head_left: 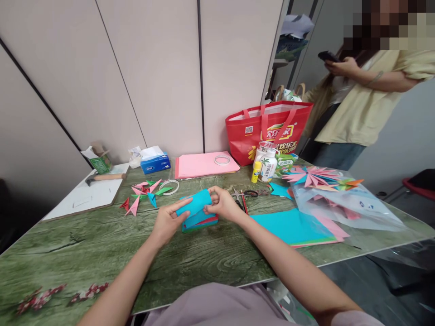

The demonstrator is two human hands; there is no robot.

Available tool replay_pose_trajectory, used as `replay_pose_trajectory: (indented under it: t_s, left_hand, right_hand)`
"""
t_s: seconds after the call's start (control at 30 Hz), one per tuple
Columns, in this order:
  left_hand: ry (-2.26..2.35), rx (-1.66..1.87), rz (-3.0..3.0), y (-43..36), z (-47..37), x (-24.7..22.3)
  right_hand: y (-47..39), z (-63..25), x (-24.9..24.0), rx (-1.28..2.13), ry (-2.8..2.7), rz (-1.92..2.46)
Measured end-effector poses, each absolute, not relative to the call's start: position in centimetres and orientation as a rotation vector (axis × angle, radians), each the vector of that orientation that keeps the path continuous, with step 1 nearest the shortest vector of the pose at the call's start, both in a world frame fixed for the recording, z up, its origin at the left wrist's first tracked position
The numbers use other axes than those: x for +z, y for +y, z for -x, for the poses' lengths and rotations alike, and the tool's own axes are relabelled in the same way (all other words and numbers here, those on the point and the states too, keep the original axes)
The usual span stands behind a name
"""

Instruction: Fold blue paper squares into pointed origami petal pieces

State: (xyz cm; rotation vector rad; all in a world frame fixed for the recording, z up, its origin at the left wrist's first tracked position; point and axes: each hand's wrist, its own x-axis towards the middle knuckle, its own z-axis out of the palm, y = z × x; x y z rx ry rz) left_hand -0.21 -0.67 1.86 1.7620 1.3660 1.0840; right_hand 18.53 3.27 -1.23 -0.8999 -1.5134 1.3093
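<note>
A small blue paper piece (194, 202) is held up between my two hands. My left hand (169, 221) grips its left end between thumb and fingers. At its right end, the fingers of my right hand (219, 203) are closed on the paper. Just below lies a small stack of coloured paper (200, 223), with blue, red and green edges showing. Folded pointed paper pieces (135, 204) in pink, red, green and blue lie to the left, beside a white tape roll (169, 187).
Scissors (250, 193), a glue stick (256, 172), a white bottle (268, 165) and a red bag (244, 136) stand or lie beyond. Larger blue sheets (285, 226) and a plastic bag (370, 213) lie right. A hammer (108, 176) rests left. A person (370, 90) stands behind, holding a phone.
</note>
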Motion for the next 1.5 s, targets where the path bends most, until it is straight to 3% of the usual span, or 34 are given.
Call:
replay_pose_trajectory:
  t_s: [0.4,0.57,0.97,1.2,1.37,1.5]
  left_hand:
    - [1.402,1.146,-1.822,-0.6,0.7,2.2]
    - [1.294,1.067,-1.908,-0.4,0.6,1.8]
    - [1.3,1.299,-1.962,-0.1,0.4,1.2]
    - [1.139,1.355,-1.758,-0.9,-0.2,1.3]
    - [1.046,1.58,-1.606,-0.5,-0.4,1.1]
    - [1.049,1.346,-1.662,-0.3,-0.4,0.3]
  right_hand:
    - [5.6,-20.9,-1.1,1.126,-1.294,0.947]
    - [4.1,-19.6,-0.2,1.324,-1.265,0.84]
    - [2.4,-19.1,-0.2,1.85,-1.48,0.707]
    - [1.4,-18.0,-0.6,1.893,-1.542,0.564]
    - [1.4,-17.5,-0.6,1.69,-1.45,0.624]
    - [1.1,-17.0,-0.6,1.477,-1.516,0.684]
